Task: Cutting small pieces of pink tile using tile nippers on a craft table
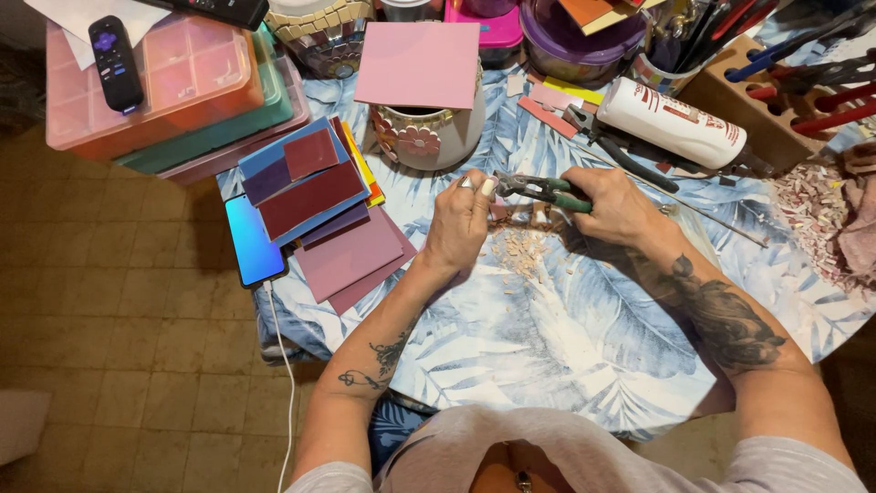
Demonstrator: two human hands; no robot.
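Pink chips [518, 246] lie scattered on the leaf-print tablecloth [547, 338] just below our hands, and a far larger heap of offcuts [808, 215] sits well off to our right, so we judge that a good deal of nipping is already done. Our right hand [613, 205] is clamped around the green-handled tile nippers [540, 188], whose head points toward our left hand [459, 219]. That hand is pinched shut on a small pink tile piece [498, 211] held right at the nipper's head; the piece is too small for us to tell its shape or how far it has been trimmed.

Plenty seems left. A stack of uncut tile sheets [315, 205] in maroon, purple and blue lies to our left, beside a phone [253, 239] on its cable, and a whole pink square sheet [418, 64] rests on top of the mosaic pot [424, 137] behind our hands. The pot shows pink flower pieces on its wall; how much of it is covered we cannot tell. A white glue bottle [671, 123] lies on its side near our right hand.
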